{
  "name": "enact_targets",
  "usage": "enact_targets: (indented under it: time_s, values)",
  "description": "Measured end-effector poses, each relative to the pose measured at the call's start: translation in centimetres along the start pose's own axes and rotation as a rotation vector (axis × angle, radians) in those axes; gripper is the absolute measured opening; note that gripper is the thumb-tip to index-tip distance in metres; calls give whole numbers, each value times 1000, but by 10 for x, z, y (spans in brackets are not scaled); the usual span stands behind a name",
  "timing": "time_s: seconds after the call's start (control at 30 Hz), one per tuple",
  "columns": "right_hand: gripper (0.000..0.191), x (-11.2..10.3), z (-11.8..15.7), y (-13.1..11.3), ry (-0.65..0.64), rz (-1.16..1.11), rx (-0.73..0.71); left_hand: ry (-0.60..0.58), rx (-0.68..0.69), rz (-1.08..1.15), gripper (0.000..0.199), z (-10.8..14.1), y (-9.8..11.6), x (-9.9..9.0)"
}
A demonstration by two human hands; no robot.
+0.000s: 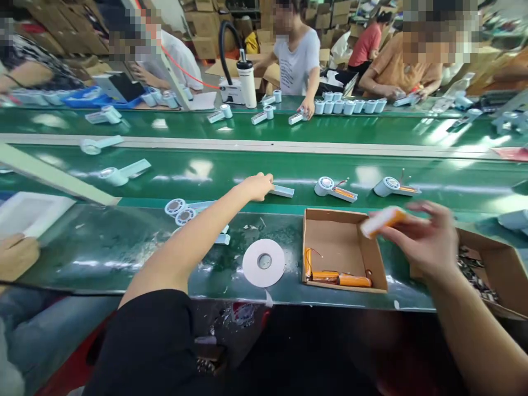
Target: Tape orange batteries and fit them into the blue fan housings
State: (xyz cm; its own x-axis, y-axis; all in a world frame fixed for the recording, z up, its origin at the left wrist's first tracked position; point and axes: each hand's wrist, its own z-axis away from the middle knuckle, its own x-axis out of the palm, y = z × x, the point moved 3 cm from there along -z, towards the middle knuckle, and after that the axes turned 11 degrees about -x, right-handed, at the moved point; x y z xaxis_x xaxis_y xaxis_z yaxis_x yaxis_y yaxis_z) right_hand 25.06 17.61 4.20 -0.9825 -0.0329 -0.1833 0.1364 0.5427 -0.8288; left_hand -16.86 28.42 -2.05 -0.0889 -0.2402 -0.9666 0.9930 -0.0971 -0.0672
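Observation:
My left hand (259,187) reaches over the green belt, its fingers closed on a light blue handheld fan shell (282,191). The shell's trough-like handle sticks out to the right, and its round end is hidden by the hand. My right hand (431,236) pinches an orange battery (383,221) with a white strip along it, slightly blurred, above the right rim of a cardboard box (344,215). Inside that box lie several orange batteries (353,281) along the near wall. A roll of white tape (251,263) lies flat to the box's left.
Fan shells with orange batteries (345,194) lie on the belt (198,181). More shells (185,215) sit beside my left forearm. A second carton (509,264) holds small dark parts. A neighbour's hand (18,256) touches a white tray (35,212) at left. Co-workers (297,58) sit opposite.

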Motion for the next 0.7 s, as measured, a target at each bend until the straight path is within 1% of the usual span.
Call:
enact_targets:
  time_s: [0.03,0.07,0.1,0.17,0.23,0.27,0.33,0.37,0.43,0.5,0.57,0.63,0.7]
  values:
    - [62,24,-22,6,-153,-26,5,-11,35,1,32,-4,8,0]
    - [58,49,-42,15,-258,-38,25,-21,60,5,28,-7,13,0]
    - [50,74,-60,23,-353,-38,31,-30,80,14,23,-9,16,-2]
    - [43,120,-86,42,-479,22,9,-45,108,44,17,-13,18,-7]
    - [40,157,-102,58,-570,130,-25,-50,119,84,17,-14,17,-12]
    - [40,172,-106,66,-613,181,-42,-48,116,104,19,-15,16,-15]
    - [42,194,-111,75,-703,272,-81,-30,92,140,24,-14,17,-19]
    - [44,201,-111,78,-747,318,-104,-17,73,154,27,-13,18,-20]
    - [47,209,-111,80,-814,427,-134,11,39,180,32,-8,23,-23]
    - [46,209,-110,81,-859,533,-134,28,23,204,34,1,30,-25]
    - [45,205,-113,87,-894,597,-136,32,27,225,32,8,37,-27]
    - [42,200,-121,107,-905,648,-123,22,31,239,30,8,42,-27]
    - [33,196,-132,135,-882,702,-138,13,17,242,25,4,45,-25]
